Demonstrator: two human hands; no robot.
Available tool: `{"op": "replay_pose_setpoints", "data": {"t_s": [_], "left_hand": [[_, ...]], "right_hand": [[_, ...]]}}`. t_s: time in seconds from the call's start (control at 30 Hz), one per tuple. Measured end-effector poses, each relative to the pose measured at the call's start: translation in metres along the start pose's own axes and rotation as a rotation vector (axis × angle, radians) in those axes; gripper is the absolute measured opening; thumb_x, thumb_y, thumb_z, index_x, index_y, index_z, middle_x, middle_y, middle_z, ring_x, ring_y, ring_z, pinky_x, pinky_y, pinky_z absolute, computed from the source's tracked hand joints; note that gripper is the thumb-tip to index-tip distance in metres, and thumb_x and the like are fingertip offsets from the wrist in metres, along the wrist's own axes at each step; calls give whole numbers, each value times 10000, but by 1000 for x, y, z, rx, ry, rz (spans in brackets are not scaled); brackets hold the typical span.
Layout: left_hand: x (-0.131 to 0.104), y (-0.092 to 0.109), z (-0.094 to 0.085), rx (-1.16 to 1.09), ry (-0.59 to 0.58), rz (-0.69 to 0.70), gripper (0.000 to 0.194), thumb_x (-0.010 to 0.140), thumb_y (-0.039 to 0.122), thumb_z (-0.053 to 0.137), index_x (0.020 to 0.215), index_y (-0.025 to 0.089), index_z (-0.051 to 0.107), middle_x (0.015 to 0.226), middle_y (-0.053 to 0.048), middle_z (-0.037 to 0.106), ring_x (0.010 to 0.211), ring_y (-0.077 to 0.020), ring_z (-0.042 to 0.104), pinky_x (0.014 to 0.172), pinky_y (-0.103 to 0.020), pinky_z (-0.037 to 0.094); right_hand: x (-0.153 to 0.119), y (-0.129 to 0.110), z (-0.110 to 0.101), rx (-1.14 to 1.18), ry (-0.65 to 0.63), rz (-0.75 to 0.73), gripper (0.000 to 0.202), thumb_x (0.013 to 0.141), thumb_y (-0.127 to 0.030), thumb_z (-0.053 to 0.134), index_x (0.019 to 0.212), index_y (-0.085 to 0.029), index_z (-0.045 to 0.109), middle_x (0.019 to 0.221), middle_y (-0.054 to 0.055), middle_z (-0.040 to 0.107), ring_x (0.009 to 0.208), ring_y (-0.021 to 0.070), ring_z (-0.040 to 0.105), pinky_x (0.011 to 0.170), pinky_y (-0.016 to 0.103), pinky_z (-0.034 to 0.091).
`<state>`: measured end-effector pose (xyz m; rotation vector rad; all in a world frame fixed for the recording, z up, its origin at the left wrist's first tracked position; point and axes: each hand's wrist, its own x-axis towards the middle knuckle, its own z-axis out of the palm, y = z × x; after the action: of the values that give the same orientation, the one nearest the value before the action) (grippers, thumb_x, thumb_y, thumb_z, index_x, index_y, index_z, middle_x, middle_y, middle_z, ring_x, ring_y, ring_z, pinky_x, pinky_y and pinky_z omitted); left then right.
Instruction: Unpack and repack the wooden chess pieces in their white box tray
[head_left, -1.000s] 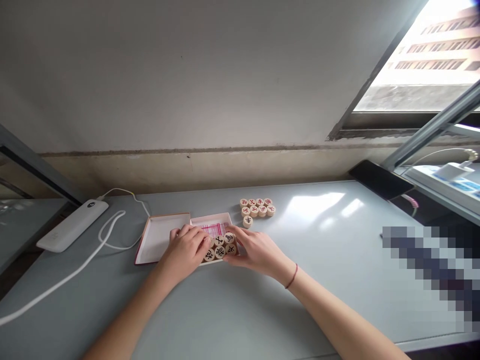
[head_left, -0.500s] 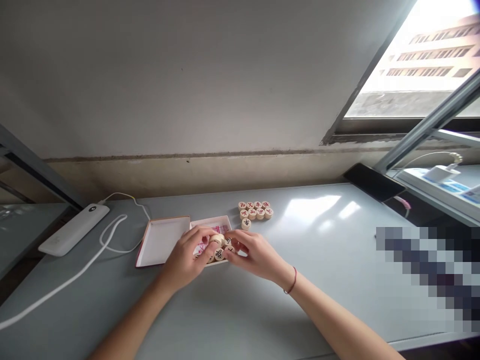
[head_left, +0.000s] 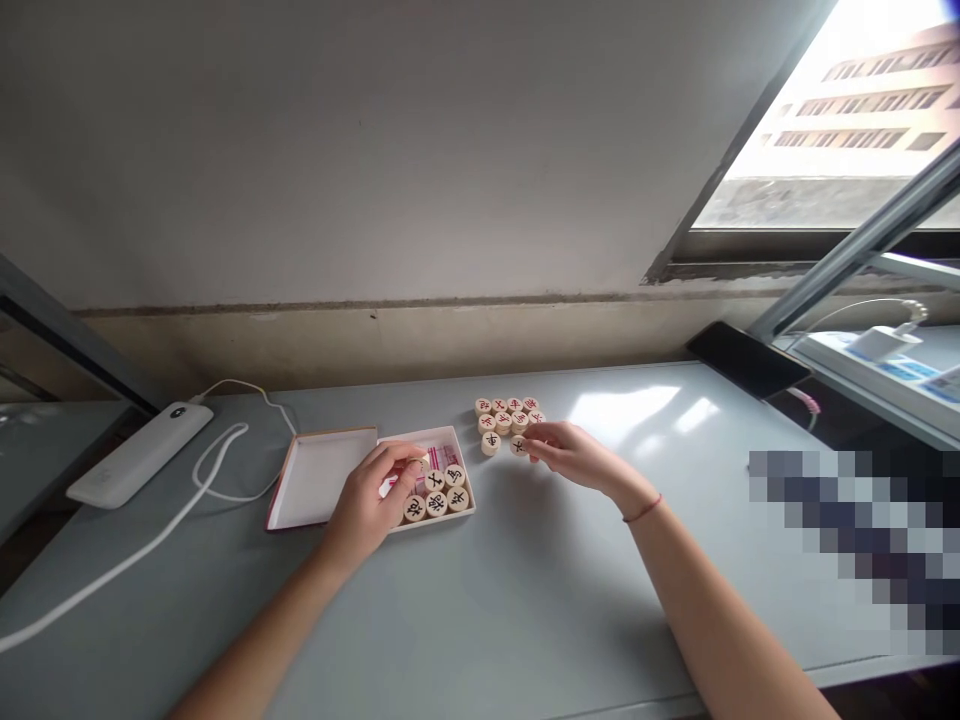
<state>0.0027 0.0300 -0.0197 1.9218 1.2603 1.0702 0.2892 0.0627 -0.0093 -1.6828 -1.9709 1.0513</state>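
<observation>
My left hand [head_left: 376,490] pinches a round wooden piece [head_left: 418,466] over the open box [head_left: 471,490]. Inside the box lie several round pieces with black characters [head_left: 436,503], and pink printed paper shows behind them. To the right, my right hand [head_left: 574,452] grips another black-marked piece [head_left: 518,446] at the front of the group on the table. That group has rows of red-marked pieces [head_left: 499,406], with one black-marked piece [head_left: 490,443] in front at the left.
The box's lid [head_left: 322,478] lies to its left, inner side up. A white power bank [head_left: 141,455] and a white cable [head_left: 176,535] are farther left. A black phone [head_left: 748,360] leans at the back right, near a white power strip [head_left: 892,362].
My right hand has moved from the box to the group of pieces on the right, carrying a black-marked piece. My left hand has shifted slightly left, and more of the box's contents shows.
</observation>
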Motion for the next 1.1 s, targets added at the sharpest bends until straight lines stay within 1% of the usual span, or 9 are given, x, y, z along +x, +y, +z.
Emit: {"op": "replay_pose_setpoints", "data": {"t_s": [0.13, 0.33, 0.43, 0.5, 0.57, 0.63, 0.73, 0.93, 1.1], "left_hand": [[0, -2, 3, 29, -4, -5, 189, 864, 285, 555, 1040, 228, 597, 1057, -44, 624, 912, -161, 628, 840, -296, 530], [-3, 3, 3, 160, -73, 36, 225, 863, 307, 576, 1079, 245, 586, 1039, -24, 650, 846, -153, 633, 809, -286, 528], [-5, 7, 5, 203, -127, 109, 229, 874, 328, 575, 1089, 251, 585, 1023, -22, 656, 879, -167, 635, 809, -289, 525], [-7, 9, 8, 203, -159, 177, 226, 883, 332, 571, 1092, 247, 585, 1019, -31, 658, 937, -183, 633, 826, -297, 521], [-9, 9, 11, 188, -184, 230, 219, 888, 323, 572, 1093, 246, 580, 1021, -36, 657, 966, -185, 630, 838, -294, 520], [-11, 9, 13, 178, -204, 266, 217, 888, 304, 578, 1098, 248, 574, 1034, -35, 655, 970, -178, 630, 842, -286, 521], [-12, 9, 15, 202, -209, 277, 267, 881, 290, 589, 1144, 257, 556, 1058, -34, 653, 989, -180, 626, 860, -295, 523], [-9, 11, 11, 231, -234, 214, 227, 909, 288, 531, 1126, 243, 581, 1068, -45, 652, 1009, -187, 620, 889, -320, 515], [-8, 13, 11, 228, -265, 225, 190, 927, 257, 489, 1072, 246, 610, 1062, -43, 648, 1024, -182, 606, 901, -315, 500]], "right_hand": [[7, 10, 9, -60, 10, 6, 325, 850, -446, 454, 662, -187, 510, 626, -9, 524, 541, 108, 417, 476, 222, 277], [4, -3, 10, -118, 126, 4, 460, 864, -491, 445, 537, -199, 305, 506, -54, 256, 487, 85, 204, 448, 242, 158], [-8, -27, 18, 23, 13, -188, 441, 869, -534, 455, 596, -188, 441, 548, -45, 325, 501, 84, 244, 448, 231, 193], [-16, -44, 30, 144, -125, -291, 382, 872, -536, 469, 778, -181, 574, 615, -29, 437, 517, 84, 308, 457, 220, 236], [-22, -56, 41, 198, -180, -322, 345, 884, -502, 473, 853, -181, 598, 651, -23, 482, 528, 82, 327, 466, 214, 252], [-23, -60, 48, 226, -197, -317, 306, 889, -454, 479, 822, -175, 587, 646, -24, 479, 538, 82, 329, 473, 213, 258], [-19, -52, 40, 287, -187, -281, 264, 862, -412, 514, 775, -166, 557, 647, -24, 467, 560, 85, 357, 486, 213, 283], [-1, -13, 8, 152, 79, -4, 305, 823, -416, 488, 625, -187, 456, 562, -48, 337, 509, 82, 279, 441, 219, 211], [10, 4, 16, 21, 106, 83, 335, 823, -429, 451, 589, -208, 362, 533, -48, 323, 493, 95, 288, 445, 229, 208]]}}
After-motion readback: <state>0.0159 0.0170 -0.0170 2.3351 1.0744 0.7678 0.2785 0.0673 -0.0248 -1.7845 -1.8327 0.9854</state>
